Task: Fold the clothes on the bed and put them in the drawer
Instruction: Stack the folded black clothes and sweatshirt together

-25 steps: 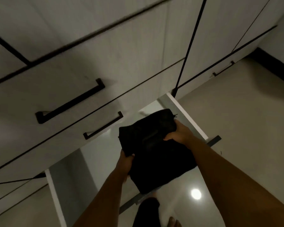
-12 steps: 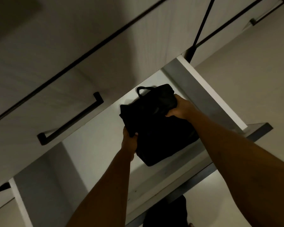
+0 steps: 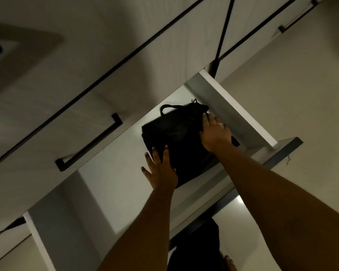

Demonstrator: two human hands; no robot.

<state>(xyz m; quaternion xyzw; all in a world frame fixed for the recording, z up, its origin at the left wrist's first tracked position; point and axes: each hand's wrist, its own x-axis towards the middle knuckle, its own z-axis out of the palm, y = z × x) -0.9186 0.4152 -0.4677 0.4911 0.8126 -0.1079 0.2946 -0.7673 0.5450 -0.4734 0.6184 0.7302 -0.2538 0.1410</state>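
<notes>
Garment (image 3: pixel 176 137), black, folded, in drawer (image 3: pixel 233 112) at right end, long axis front to back, cord loop (image 3: pixel 165 108) rearward, my left hand (image 3: pixel 160 173) flat on near edge, fingers spread, my right hand (image 3: pixel 215 133) flat on right side

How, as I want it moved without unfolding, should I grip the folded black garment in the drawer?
Take the folded black garment by its left and right edges, from above; it lies flat as a thick stack, and pulling its loop would probably unfold it.
</notes>
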